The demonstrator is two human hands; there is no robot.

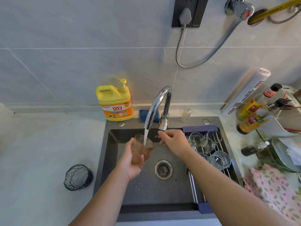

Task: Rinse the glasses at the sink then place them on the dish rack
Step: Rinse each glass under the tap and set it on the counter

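My left hand [130,162] grips an amber glass [141,149] over the dark sink [146,193], tilted under the chrome faucet [156,105]. Water runs from the spout into the glass. My right hand [175,141] hovers just below the faucet's handle [163,123], fingers loosely curled with nothing in them. A dark ribbed glass [78,176] stands on the counter left of the sink. The dish rack [211,154] spans the sink's right side and holds several clear glasses [219,159], some lying on their sides.
A yellow dish soap jug [115,101] and a blue sponge [143,114] stand behind the sink. Sauce bottles [250,115], a foil roll [246,93], plates [286,154] and a floral cloth [275,190] crowd the right counter. A small clear bottle [186,115] sits by the faucet.
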